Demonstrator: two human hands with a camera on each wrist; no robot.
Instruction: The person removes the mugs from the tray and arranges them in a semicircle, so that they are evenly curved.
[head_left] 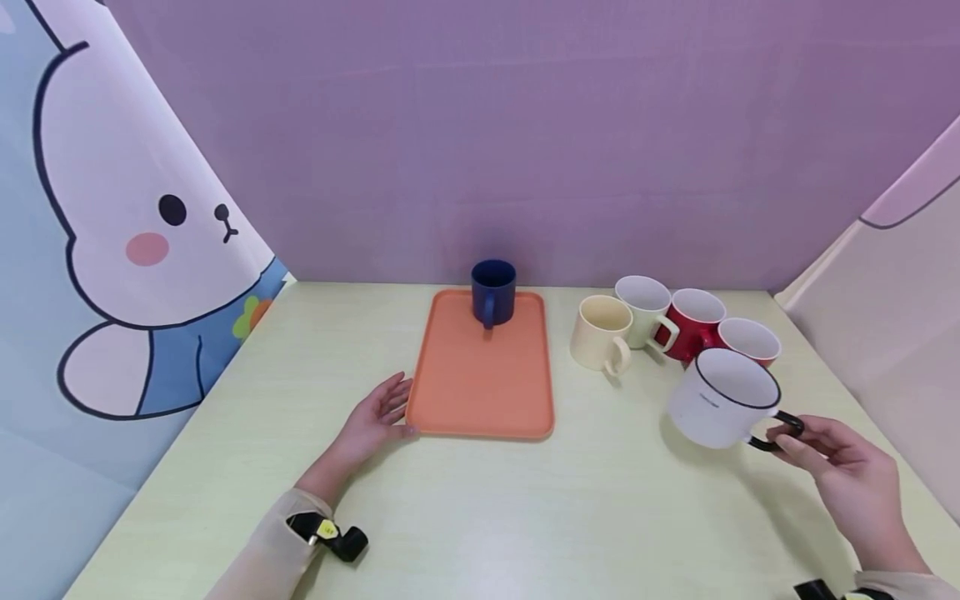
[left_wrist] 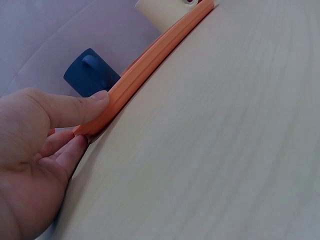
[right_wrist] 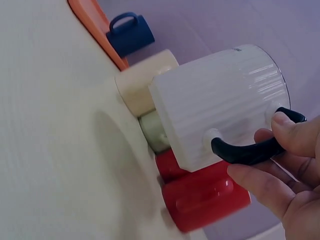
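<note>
My right hand grips the black handle of a white mug with a black rim. That mug is tilted and held above the table, its shadow falling below; the right wrist view shows its ribbed side. An orange tray lies flat, and my left hand pinches its near left corner, thumb on the front edge and fingers along the left side. Towards the tray's far end a dark blue mug stands upright, handle facing me. In the left wrist view the thumb lies against the tray's edge.
Right of the tray stand a cream mug, a pale green mug, a red mug and another red mug, partly hidden behind the white one. A purple backdrop rises behind the table.
</note>
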